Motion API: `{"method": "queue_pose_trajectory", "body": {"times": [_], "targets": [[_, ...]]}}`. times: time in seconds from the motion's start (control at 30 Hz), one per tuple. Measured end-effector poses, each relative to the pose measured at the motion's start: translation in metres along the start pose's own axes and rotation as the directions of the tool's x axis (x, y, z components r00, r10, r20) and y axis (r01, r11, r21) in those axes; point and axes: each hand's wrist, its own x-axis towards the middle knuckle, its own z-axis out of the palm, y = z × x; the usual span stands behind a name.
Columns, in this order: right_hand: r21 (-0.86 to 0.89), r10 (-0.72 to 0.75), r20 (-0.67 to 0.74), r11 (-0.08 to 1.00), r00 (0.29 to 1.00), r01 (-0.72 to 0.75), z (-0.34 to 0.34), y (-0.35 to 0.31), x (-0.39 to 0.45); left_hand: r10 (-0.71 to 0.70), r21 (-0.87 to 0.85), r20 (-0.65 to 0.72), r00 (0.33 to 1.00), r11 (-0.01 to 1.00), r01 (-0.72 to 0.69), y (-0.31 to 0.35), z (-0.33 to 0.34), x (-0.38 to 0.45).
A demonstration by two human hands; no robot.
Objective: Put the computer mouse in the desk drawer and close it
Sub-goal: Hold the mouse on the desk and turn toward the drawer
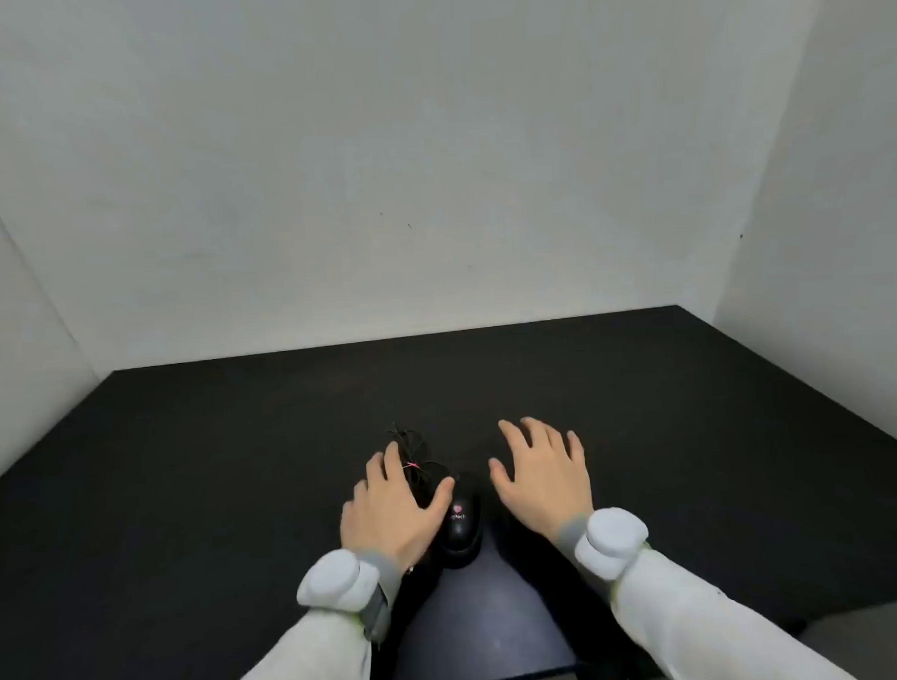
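A black computer mouse (pixel 462 527) with a pink heart sticker lies on the black desk (pixel 185 479), near the front middle. Its bundled black cable (pixel 415 454), tied with a pink band, lies just beyond it. My left hand (pixel 392 512) rests flat with fingers apart, partly over the cable, its thumb touching the mouse's left side. My right hand (pixel 542 472) hovers flat and open to the right of the mouse, apart from it. A dark blue panel (pixel 479 621) sits below the mouse between my arms; whether it is the drawer I cannot tell.
White walls (pixel 428 160) close the desk in at the back, left and right. The desk's front edge shows at the lower right, with grey floor (pixel 881 639) beyond it. White sleeves and padded wristbands cover both forearms.
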Motion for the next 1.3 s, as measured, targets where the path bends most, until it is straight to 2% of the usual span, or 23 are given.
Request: {"method": "queue_pose_trajectory", "body": {"times": [0.07, 0.17, 0.37, 0.73, 0.93, 1.1, 1.3], "targets": [[-0.011, 0.004, 0.057, 1.0, 0.998, -0.003, 0.001, 0.005, -0.012, -0.024, -0.084, 0.056, 0.998, 0.996, 0.029, 0.0, 0.003, -0.011], [0.016, 0.021, 0.088, 1.0, 0.996, -0.023, 0.005, 0.016, -0.033, 0.01, -0.12, 0.074, 0.997, 0.993, -0.001, -0.003, 0.011, -0.028], [0.038, 0.066, 0.128, 0.997, 0.99, -0.071, 0.011, 0.031, -0.067, 0.076, -0.074, 0.06, 0.995, 0.995, -0.072, 0.009, 0.024, -0.044], [-0.066, 0.142, 0.071, 0.988, 0.987, -0.137, 0.019, 0.028, -0.073, -0.075, -0.179, 0.098, 0.992, 0.98, 0.091, 0.021, 0.032, -0.037], [-0.014, 0.088, 0.091, 0.996, 0.992, -0.087, 0.019, 0.03, -0.073, -0.09, -0.188, 0.07, 0.993, 0.977, 0.102, 0.024, 0.032, -0.033], [0.001, 0.074, 0.105, 0.997, 0.992, -0.074, 0.013, 0.038, -0.072, -0.042, -0.169, 0.065, 0.997, 0.984, 0.053, 0.034, 0.028, -0.03], [0.008, 0.175, 0.073, 0.984, 0.982, -0.176, -0.013, 0.078, -0.075, 0.097, -0.156, 0.073, 0.993, 0.984, -0.084, 0.072, 0.026, -0.021]]}}
